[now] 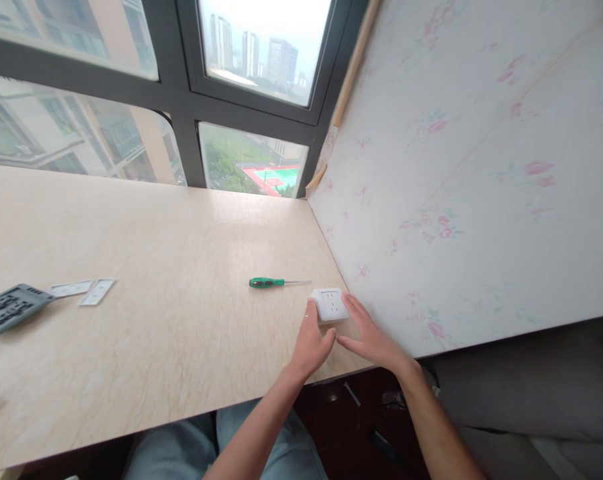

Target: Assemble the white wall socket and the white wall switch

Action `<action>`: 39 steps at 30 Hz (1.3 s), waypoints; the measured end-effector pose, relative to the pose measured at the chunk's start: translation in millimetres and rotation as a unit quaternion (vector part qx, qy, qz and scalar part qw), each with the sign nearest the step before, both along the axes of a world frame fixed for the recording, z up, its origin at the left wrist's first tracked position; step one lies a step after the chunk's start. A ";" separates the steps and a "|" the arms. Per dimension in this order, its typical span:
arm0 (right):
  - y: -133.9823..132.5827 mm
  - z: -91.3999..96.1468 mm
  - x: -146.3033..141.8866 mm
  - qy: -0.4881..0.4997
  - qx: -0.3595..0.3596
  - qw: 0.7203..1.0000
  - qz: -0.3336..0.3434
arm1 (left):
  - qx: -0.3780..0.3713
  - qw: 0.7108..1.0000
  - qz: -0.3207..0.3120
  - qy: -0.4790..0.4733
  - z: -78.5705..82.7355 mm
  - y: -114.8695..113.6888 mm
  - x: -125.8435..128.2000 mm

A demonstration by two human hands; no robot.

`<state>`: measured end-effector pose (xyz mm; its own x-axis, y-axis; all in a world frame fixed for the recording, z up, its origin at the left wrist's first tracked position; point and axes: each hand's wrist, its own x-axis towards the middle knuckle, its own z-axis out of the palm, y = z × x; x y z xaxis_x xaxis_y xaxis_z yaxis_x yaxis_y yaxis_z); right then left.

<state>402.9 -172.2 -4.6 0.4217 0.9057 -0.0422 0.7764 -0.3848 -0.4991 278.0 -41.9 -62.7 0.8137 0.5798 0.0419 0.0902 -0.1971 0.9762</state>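
A white wall socket (330,304) lies on the beige marble-look counter (171,333) near its right end, close to the floral wall. My left hand (312,341) touches the socket's left edge, fingers curled against it. My right hand (368,333) rests at the socket's right side with fingers stretched out flat. Neither hand lifts the socket. A green-handled screwdriver (276,283) lies on the counter just beyond the socket, shaft pointing right.
At the left of the counter lie a dark grey socket frame (8,308) and two small white cover plates (84,291). A floral-papered wall (471,200) rises on the right. A dark-framed window (181,100) runs behind. My legs in jeans (261,447) show below the counter's front edge.
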 end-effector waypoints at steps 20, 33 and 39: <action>11.8 -36.6 -1.7 -0.033 0.137 0.984 -0.112 | 0.141 0.989 -0.026 0.038 4.2 -9.8 34.0; 24.4 -46.4 30.2 0.040 0.099 0.989 -0.104 | 0.259 0.964 -0.050 0.044 2.7 -3.8 35.6; 24.6 -43.1 36.9 0.064 0.086 0.988 -0.113 | 0.267 0.962 -0.040 0.029 -0.9 -4.2 36.5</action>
